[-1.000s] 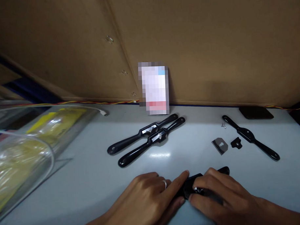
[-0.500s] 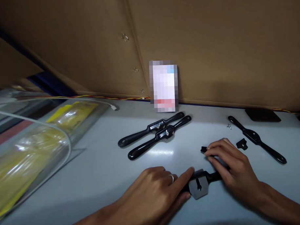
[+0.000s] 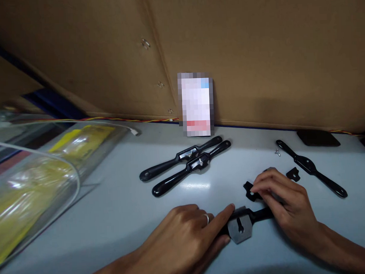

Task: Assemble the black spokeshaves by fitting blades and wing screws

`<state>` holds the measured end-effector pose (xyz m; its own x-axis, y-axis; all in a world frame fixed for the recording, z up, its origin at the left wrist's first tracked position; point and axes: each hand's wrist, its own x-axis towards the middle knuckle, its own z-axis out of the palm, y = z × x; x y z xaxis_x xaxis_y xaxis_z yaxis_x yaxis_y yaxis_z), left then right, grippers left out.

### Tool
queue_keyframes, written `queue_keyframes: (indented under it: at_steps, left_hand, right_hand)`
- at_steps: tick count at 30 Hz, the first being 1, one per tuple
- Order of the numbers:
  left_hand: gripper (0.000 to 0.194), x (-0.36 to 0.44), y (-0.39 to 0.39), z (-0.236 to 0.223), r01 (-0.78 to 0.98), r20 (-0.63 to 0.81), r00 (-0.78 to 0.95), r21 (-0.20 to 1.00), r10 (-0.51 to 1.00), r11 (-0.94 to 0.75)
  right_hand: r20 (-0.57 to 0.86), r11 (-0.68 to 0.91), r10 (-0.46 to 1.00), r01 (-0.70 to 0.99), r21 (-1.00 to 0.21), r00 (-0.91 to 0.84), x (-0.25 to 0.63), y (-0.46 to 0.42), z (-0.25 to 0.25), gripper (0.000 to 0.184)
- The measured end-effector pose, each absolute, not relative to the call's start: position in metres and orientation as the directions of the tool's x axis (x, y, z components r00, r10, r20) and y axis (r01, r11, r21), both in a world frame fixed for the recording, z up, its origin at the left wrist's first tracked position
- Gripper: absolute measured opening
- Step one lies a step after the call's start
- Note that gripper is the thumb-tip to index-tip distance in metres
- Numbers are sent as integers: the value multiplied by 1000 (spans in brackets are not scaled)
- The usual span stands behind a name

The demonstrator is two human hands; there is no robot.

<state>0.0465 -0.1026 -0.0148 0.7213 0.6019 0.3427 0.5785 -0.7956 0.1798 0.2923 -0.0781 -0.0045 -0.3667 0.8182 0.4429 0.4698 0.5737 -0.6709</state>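
My left hand (image 3: 191, 228), with a ring on one finger, is closed around one handle of a black spokeshave (image 3: 260, 215). A grey blade (image 3: 240, 229) with a keyhole slot lies on its middle, and my index fingertip touches the blade's back edge. My right hand (image 3: 285, 201) pinches a small black lever cap (image 3: 249, 191) just above the spokeshave's other handle, part of which the hand hides. Beyond the right hand lie a second black cap (image 3: 293, 174), a bare spokeshave body (image 3: 311, 167) and a small silver screw (image 3: 277, 152).
Two spokeshaves fitted with blades, a rear one (image 3: 180, 158) and a front one (image 3: 191, 168), lie mid-table. A phone-like upright panel (image 3: 196, 106), blurred out, leans on the cardboard wall (image 3: 257, 50). Yellow packets in clear plastic (image 3: 46, 189) and a white cable (image 3: 77, 172) occupy the left. A dark flat object (image 3: 318, 138) lies at back right.
The lever cap in my right hand has turned so its flat face and hole show. My left hand keeps its hold on the spokeshave. The whole view has shifted slightly.
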Motion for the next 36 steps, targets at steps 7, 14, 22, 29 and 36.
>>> queue_keyframes:
  at_steps: [7, 14, 22, 29, 36]
  left_hand:
    - [40, 45, -104, -15, 589, 323, 718, 190, 617, -785]
    - [40, 45, -102, -16, 576, 322, 724, 204, 610, -792]
    - [40, 47, -103, -14, 582, 343, 717, 185, 607, -792]
    - [36, 45, -102, -13, 613, 311, 684, 244, 659, -751]
    - [32, 43, -102, -14, 612, 295, 655, 334, 696, -717]
  right_hand:
    - [498, 678, 729, 598, -427, -471, 293, -80, 3, 25]
    - [396, 900, 426, 426, -93, -813, 286, -98, 5, 15]
    - [427, 906, 354, 418, 63, -832, 281, -102, 11, 43]
    - [478, 912, 342, 408, 38, -809, 286, -107, 8, 39]
    - [599, 724, 670, 565, -395, -439, 292, -81, 20, 21]
